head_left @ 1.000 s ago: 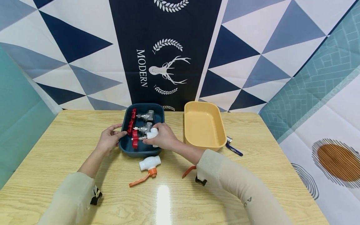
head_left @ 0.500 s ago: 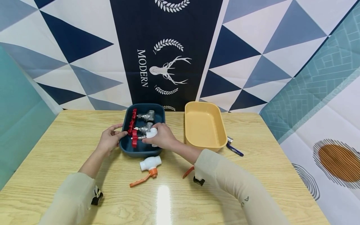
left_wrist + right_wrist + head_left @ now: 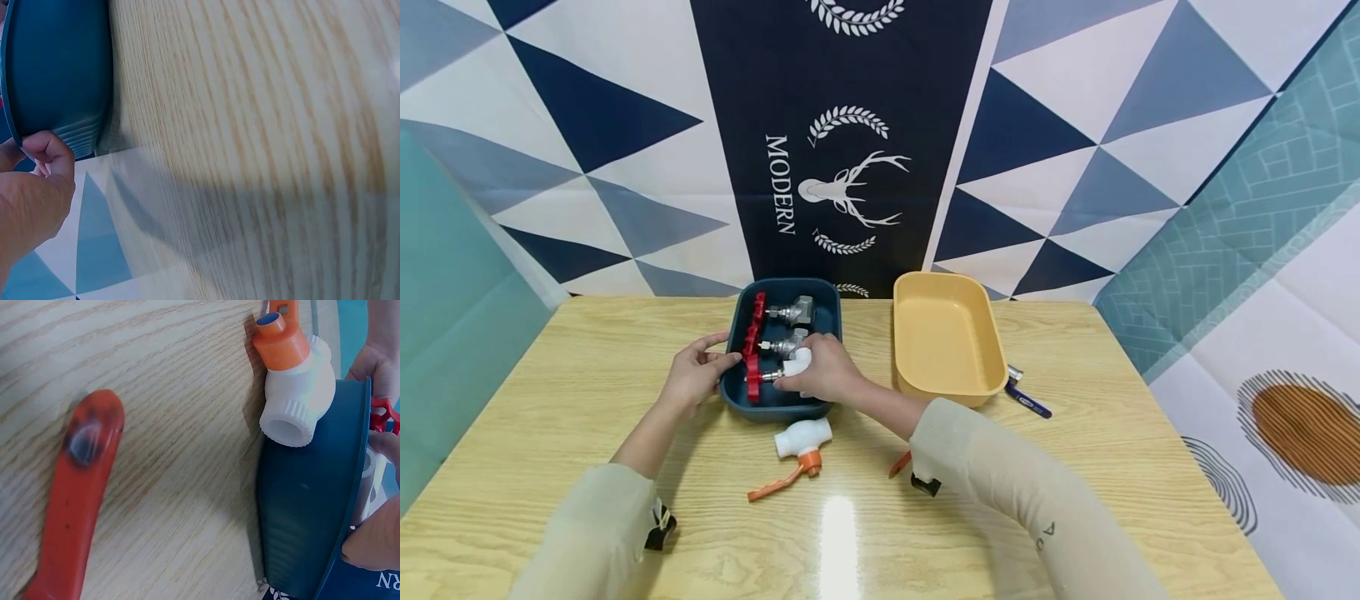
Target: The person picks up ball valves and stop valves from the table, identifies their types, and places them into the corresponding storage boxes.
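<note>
In the head view, my left hand [image 3: 694, 371] pinches the left rim of a dark blue bin [image 3: 775, 412]; the left wrist view shows thumb and finger on that rim. My right hand [image 3: 829, 371] reaches into the bin and holds a white plastic valve [image 3: 797, 362] with a red handwheel [image 3: 753, 379] pointing left. Its right part is hidden by the fingers. Behind it in the bin lie two metal valves, one at the back [image 3: 799, 311] and one in the middle [image 3: 786, 344], their red handwheels along the left wall.
A white ball valve [image 3: 802, 437] with an orange lever lies just in front of the blue bin. To the right stands a yellow bin [image 3: 943, 333], a blue-handled metal valve [image 3: 1028, 403] beside it. A red-orange lever [image 3: 900, 463] shows partly under my right sleeve.
My right hand and the white valve have shifted slightly left and toward the near side inside the blue bin. The left hand keeps its place on the rim.
</note>
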Available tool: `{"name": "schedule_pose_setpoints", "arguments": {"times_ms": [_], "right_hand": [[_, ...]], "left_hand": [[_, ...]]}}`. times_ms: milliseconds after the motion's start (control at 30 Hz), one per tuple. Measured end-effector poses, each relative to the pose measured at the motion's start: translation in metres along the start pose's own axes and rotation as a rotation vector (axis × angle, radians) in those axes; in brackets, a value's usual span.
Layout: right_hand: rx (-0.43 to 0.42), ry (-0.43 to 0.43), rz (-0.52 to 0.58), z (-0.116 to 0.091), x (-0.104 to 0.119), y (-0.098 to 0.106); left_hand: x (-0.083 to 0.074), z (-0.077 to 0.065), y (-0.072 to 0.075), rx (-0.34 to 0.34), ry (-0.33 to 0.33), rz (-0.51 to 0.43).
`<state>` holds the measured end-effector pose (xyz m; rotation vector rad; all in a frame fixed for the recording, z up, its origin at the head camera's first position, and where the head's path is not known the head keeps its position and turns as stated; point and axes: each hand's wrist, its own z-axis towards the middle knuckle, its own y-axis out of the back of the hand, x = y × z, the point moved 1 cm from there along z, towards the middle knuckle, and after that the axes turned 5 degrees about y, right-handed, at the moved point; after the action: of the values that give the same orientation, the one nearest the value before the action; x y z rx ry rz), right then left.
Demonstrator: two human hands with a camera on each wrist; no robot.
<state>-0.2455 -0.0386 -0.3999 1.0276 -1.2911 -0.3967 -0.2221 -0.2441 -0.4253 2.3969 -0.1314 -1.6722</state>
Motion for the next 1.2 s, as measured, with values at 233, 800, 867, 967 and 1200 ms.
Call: {"name": "schedule_pose_setpoints", "arguments": {"times_ms": [233, 800, 867, 967, 1200], "right_hand": [[0.011, 0.004, -0.034, 0.0000, 0.0015, -0.0015], [0.036, 0.045, -0.075, -0.0004, 0.0033, -0.0046], [0.036, 0.044, -0.088, -0.0004, 0.0036, -0.0050], [0.036, 0.047, -0.108, -0.0002, 0.0038, -0.0053], [0.040, 0.062, -0.124, 0.0000, 0.0040, -0.0066]], "left_hand": [[0.0010, 0.0008, 0.0002, 0.000, -0.001, -0.018], [0.0019, 0.0013, -0.0010, -0.009, 0.011, -0.023], [0.0018, 0.0010, -0.0012, -0.004, 0.009, -0.031], [0.0018, 0.0008, -0.0012, 0.002, 0.010, -0.038], [0.0018, 0.0014, -0.0011, 0.016, 0.006, -0.048]]}}
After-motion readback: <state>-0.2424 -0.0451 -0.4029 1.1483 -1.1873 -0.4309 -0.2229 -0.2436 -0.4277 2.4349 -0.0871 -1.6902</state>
